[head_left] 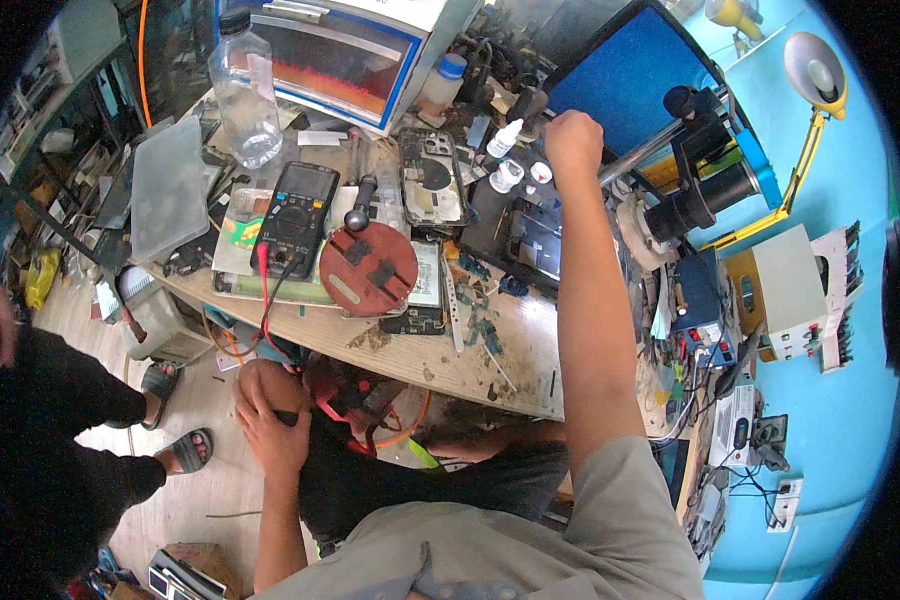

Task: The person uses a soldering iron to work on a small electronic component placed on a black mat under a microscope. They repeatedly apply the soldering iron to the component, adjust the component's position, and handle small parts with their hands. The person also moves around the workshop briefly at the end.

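Phone housing (433, 178): opened, not closed up; completion cannot be judged. Right hand (573, 142): curled, grip contents hidden. Left hand (272, 432): laid loosely over knee (262, 376).

Passage along table edge (402, 358); dropper bottle (505, 139) behind

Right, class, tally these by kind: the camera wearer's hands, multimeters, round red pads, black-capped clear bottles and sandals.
Wearer's left hand and right hand: 2
Multimeter: 1
Round red pad: 1
Black-capped clear bottle: 1
Sandals: 2
Total: 7
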